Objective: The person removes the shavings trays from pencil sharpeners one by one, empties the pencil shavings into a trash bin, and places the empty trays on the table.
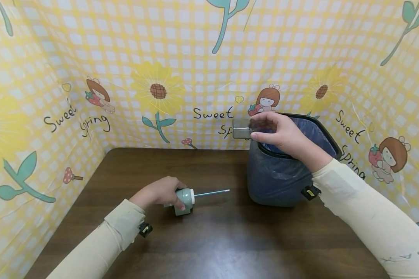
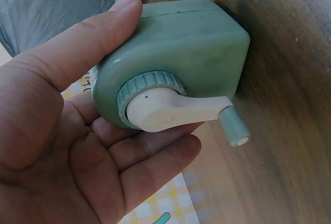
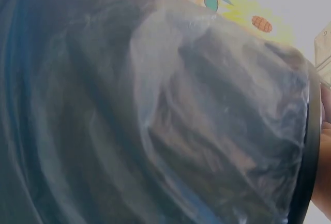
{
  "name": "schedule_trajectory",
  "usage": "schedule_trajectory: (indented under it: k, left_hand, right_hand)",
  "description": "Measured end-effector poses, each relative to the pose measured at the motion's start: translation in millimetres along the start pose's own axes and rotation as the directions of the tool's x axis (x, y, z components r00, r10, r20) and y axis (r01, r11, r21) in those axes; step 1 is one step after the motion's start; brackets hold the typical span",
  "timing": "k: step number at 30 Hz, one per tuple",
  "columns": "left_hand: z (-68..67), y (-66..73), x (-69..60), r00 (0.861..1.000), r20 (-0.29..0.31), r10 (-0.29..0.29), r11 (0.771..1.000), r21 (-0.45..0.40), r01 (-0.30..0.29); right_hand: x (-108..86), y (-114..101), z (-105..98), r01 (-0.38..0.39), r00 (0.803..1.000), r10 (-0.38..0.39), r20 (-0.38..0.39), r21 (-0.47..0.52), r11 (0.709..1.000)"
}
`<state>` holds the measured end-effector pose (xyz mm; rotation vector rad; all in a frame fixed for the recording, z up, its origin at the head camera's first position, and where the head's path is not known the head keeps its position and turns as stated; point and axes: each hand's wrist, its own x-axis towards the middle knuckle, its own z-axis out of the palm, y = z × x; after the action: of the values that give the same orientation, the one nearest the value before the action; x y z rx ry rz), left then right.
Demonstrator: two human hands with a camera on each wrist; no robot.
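Note:
On the table, my left hand [image 1: 160, 190] grips a green hand-crank pencil sharpener [image 1: 184, 201], thumb on one side and fingers on the other. A thin blue pencil [image 1: 212, 192] sticks out of its front, pointing right. The left wrist view shows the sharpener's white crank [image 2: 191, 109] with its green knob. My right hand [image 1: 286, 133] pinches a clear grey shavings drawer [image 1: 241, 130] near the bin's rim. What the drawer holds is too indistinct to tell. In the right wrist view the bin hides most of the right hand [image 3: 322, 172].
A waste bin [image 1: 276, 180] with a black rim and a bluish plastic liner stands at the table's back right. Behind the brown wooden table [image 1: 209, 240] and at both sides hangs yellow checked cloth [image 1: 195, 77] with printed flowers.

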<state>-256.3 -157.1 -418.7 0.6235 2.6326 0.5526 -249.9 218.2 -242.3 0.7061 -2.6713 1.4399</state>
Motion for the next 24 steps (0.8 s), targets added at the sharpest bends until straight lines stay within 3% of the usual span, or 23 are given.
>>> schedule_trajectory:
  k: [24]
  left_hand:
    - [-1.0, 1.4, -0.6, 1.0, 0.001, 0.0, 1.0, -0.008, 0.0]
  right_hand:
    - [-0.6, -5.6, 22.8, -0.001, 0.998, 0.002, 0.058, -0.009, 1.0]
